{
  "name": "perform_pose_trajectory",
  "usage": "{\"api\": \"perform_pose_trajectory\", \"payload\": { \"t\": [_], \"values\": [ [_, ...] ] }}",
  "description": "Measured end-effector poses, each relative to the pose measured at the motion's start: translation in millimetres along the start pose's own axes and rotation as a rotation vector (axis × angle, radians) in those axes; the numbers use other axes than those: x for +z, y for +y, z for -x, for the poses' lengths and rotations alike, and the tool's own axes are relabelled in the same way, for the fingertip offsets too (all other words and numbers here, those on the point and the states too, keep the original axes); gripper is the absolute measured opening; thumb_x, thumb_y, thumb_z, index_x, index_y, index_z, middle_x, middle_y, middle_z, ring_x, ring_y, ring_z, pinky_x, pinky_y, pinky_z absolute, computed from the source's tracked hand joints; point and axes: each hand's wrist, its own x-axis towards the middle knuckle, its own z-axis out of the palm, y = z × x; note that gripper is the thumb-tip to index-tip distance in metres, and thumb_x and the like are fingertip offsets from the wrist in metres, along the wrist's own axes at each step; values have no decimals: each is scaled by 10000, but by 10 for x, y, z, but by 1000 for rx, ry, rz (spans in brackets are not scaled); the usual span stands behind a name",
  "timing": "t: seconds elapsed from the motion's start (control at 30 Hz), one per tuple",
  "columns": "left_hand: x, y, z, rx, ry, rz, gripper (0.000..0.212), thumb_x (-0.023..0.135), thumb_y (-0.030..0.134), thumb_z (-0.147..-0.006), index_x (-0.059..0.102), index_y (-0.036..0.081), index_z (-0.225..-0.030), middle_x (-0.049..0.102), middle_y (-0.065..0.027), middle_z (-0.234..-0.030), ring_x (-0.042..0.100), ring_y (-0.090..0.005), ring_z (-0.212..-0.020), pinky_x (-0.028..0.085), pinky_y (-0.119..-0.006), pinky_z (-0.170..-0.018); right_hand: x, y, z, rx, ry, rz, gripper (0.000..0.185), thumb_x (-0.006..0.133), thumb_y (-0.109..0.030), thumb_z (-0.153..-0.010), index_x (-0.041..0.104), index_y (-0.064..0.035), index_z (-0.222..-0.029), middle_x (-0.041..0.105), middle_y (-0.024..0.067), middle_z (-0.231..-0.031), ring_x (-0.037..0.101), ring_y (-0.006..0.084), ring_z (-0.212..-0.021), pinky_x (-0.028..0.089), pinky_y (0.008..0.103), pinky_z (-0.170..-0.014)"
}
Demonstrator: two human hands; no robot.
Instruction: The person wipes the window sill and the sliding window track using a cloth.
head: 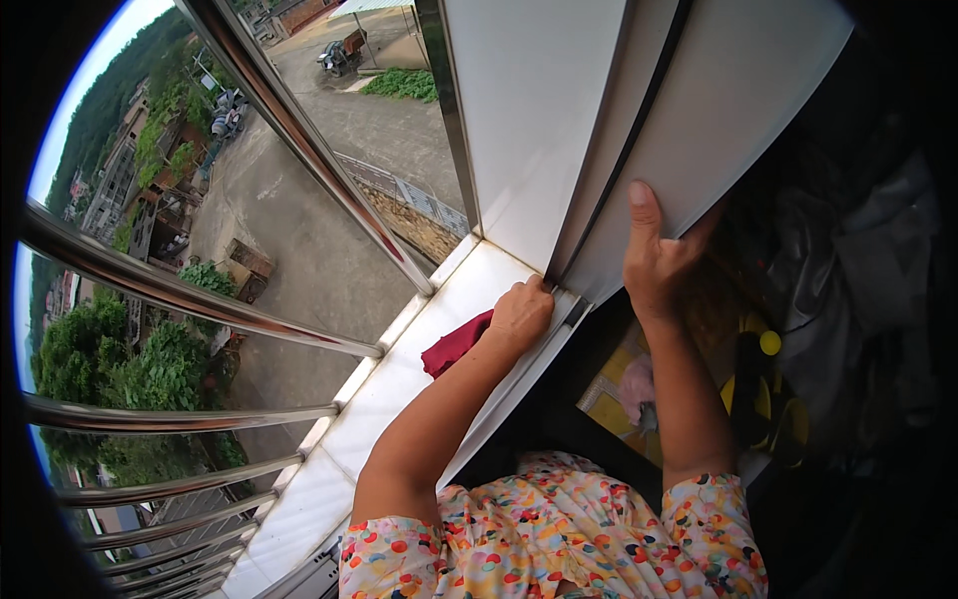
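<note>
My left hand (522, 313) is closed on a dark red cloth (456, 346), whose loose end trails over the white tiled windowsill (419, 385). Its knuckles are at the lower corner of the window opening, beside the metal window track (575, 308). My right hand (653, 262) grips the edge of a pale upright window frame panel (718, 112). The thumb lies flat on the panel's face, while the fingers wrap behind the edge and are mostly hidden. A dark strip (636, 142) runs up the frame between the two hands.
Steel window bars (329, 161) rise from the sill's outer edge, with a concrete yard (299, 224) far below. The room to the right is dark. A pink cloth (638, 385) lies on a yellow patterned surface (610, 404), near yellow-and-black objects (752, 382).
</note>
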Motion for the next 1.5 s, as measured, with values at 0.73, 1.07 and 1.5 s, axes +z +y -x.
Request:
{"api": "perform_pose_trajectory", "payload": {
  "t": [0.73,1.07,1.5],
  "values": [
    [-37,-35,355,-102,-56,24,226,428,162,-900,579,22,-992,572,-114,-896,591,-306,-761,487,-407,-637,31,63,-33,-62,37,-31,684,616,-251,-847,248,92,-1312,412,254,-1225,453,331,-1097,378,378,-934],
    [-430,-197,2047,-211,-98,44,228,518,84,-804,641,107,-994,575,-54,-811,584,-253,-691,475,-366,-554,-5,77,-19,-25,38,-27,719,625,-259,-841,218,81,-1328,390,259,-1246,440,332,-1113,369,391,-951],
    [-130,-25,981,-215,170,134,211,505,64,-756,661,96,-895,568,-68,-830,583,-265,-788,490,-381,-640,41,-1,-46,-4,66,-81,604,656,-236,-825,370,101,-1236,490,238,-1164,507,307,-1043,423,363,-897]
  ]
}}
